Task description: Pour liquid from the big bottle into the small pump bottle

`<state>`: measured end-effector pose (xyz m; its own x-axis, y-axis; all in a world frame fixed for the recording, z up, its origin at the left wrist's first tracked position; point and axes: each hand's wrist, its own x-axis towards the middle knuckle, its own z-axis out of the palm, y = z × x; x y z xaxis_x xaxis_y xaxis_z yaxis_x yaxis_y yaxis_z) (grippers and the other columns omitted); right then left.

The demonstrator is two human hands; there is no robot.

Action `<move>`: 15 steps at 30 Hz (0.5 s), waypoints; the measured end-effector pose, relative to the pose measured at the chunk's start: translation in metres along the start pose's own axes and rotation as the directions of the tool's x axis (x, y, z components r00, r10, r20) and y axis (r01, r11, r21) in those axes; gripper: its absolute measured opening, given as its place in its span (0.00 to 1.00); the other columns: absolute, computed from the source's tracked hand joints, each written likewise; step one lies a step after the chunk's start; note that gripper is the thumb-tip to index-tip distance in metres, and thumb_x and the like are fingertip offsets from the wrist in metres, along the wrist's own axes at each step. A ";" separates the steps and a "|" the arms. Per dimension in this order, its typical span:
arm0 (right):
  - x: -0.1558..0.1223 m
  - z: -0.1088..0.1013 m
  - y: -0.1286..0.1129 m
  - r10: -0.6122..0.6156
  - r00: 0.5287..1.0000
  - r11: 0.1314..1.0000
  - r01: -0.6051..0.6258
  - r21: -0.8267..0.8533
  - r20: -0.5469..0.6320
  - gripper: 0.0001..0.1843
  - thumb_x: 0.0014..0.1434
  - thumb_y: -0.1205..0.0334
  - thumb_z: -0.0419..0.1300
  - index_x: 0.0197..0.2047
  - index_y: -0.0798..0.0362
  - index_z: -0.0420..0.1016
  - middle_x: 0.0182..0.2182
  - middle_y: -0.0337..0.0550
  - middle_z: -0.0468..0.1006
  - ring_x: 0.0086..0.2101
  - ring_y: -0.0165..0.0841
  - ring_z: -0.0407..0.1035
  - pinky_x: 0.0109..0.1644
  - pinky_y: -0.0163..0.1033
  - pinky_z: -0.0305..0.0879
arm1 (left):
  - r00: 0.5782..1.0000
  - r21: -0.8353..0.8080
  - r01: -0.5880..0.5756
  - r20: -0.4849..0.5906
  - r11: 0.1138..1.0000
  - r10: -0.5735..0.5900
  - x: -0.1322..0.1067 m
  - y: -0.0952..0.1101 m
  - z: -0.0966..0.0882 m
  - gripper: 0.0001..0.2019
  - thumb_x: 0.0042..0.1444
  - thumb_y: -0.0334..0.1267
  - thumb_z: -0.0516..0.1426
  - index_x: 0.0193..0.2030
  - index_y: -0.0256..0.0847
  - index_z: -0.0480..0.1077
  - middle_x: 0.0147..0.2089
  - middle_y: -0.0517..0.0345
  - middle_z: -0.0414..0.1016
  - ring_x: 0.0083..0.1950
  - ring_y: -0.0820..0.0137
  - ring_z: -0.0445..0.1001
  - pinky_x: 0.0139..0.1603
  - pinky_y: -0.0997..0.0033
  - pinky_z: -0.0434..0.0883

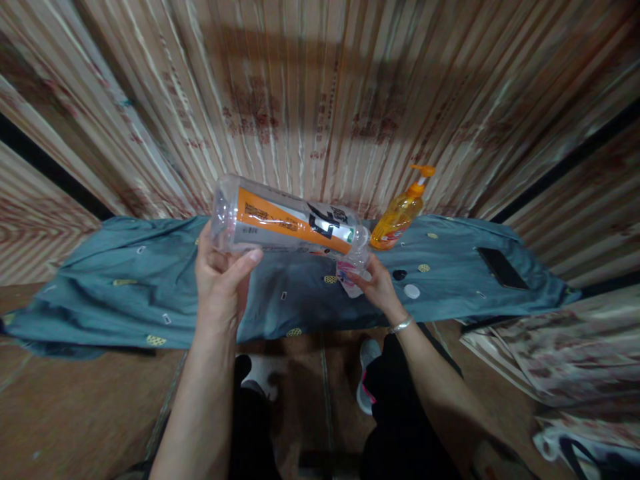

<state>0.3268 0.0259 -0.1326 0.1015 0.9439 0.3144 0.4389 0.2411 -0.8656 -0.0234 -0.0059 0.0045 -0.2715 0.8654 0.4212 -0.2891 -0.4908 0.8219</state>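
While L hand [221,275] grips base end of clear plastic bottle [295,221], R hand [379,283] has fingers closed abt. the neck; btl. held on its side, neck slightly lower, above cloth-covered counter [280,317]. Orange pump btl. [397,219] just beyond neck; white disc [412,291], blk disc [399,275] nr. R wrist; dark phone [501,267] far R.

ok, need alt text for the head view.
A large, clear plastic bottle with an orange label is held sideways, left grip at its base, right grip at its neck. Beyond the right grip, an amber pump bottle stands on a blue-green cloth; a black phone lies farther right.
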 end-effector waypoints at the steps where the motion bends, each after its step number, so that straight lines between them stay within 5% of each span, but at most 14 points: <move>1: 0.000 0.000 0.000 0.000 1.000 1.000 0.000 -0.005 0.003 0.32 0.62 0.44 0.85 0.65 0.41 0.86 0.55 0.48 0.97 0.56 0.58 0.92 0.65 0.62 0.90 | 1.000 0.001 0.002 0.000 1.000 -0.002 0.000 0.000 0.000 0.34 0.45 0.51 0.93 0.56 0.58 0.88 0.67 0.56 0.93 0.71 0.47 0.91 0.83 0.34 0.84; 15: 0.000 -0.003 -0.009 0.002 1.000 0.999 -0.001 -0.038 0.029 0.30 0.64 0.48 0.83 0.66 0.42 0.86 0.56 0.50 0.97 0.58 0.59 0.92 0.65 0.61 0.89 | 1.000 0.012 -0.014 0.006 1.000 0.014 0.000 -0.002 0.000 0.33 0.47 0.52 0.92 0.56 0.58 0.88 0.68 0.55 0.93 0.72 0.46 0.91 0.83 0.34 0.85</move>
<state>0.3255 0.0230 -0.1241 0.0764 0.9506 0.3009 0.4722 0.2313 -0.8506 -0.0226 -0.0049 0.0033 -0.2704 0.8589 0.4350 -0.2744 -0.5019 0.8203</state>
